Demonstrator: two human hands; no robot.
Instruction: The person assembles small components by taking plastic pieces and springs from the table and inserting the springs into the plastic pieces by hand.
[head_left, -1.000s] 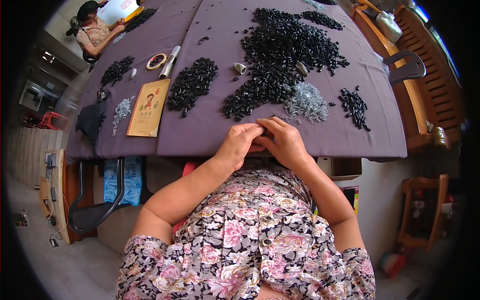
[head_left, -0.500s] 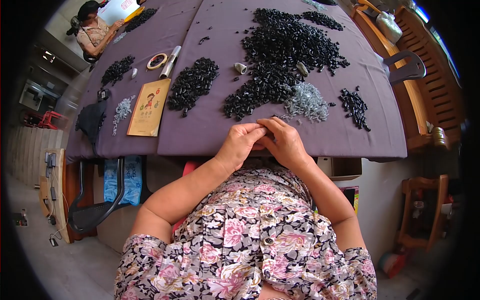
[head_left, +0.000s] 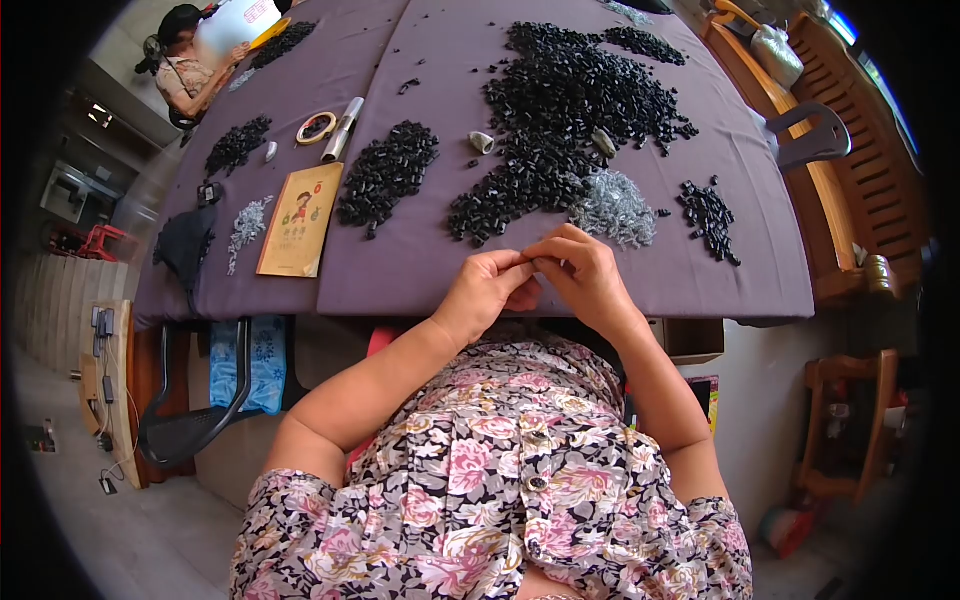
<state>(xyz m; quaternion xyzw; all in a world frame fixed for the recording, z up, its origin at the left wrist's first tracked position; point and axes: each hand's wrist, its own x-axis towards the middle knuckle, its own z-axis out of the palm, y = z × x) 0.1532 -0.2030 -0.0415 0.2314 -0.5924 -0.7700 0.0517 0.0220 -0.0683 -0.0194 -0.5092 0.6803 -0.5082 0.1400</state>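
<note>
Near the table's front edge, my left hand [head_left: 488, 290] and my right hand [head_left: 582, 270] meet fingertip to fingertip. Both are closed in a pinch, and whatever lies between the fingers is hidden or too small to make out. Just beyond my right hand is a heap of small clear pieces [head_left: 617, 212]. It touches a large spread of small black cylindrical pieces [head_left: 580, 95] reaching toward the far side. A separate black pile [head_left: 388, 175] lies left of my hands, and a smaller one [head_left: 708, 220] lies to the right.
The purple tablecloth [head_left: 420, 275] covers the table. On the left are a yellow booklet [head_left: 298, 220], a tape roll [head_left: 317, 128], a silvery roll [head_left: 343, 130] and a black cloth item [head_left: 184, 245]. Another person [head_left: 190, 75] sits at the far left. A wooden bench [head_left: 850, 150] stands right.
My right hand's fingers have lifted and spread a little from the left ones, shifting slightly right. The hands still meet at the fingertips. The view has moved slightly.
</note>
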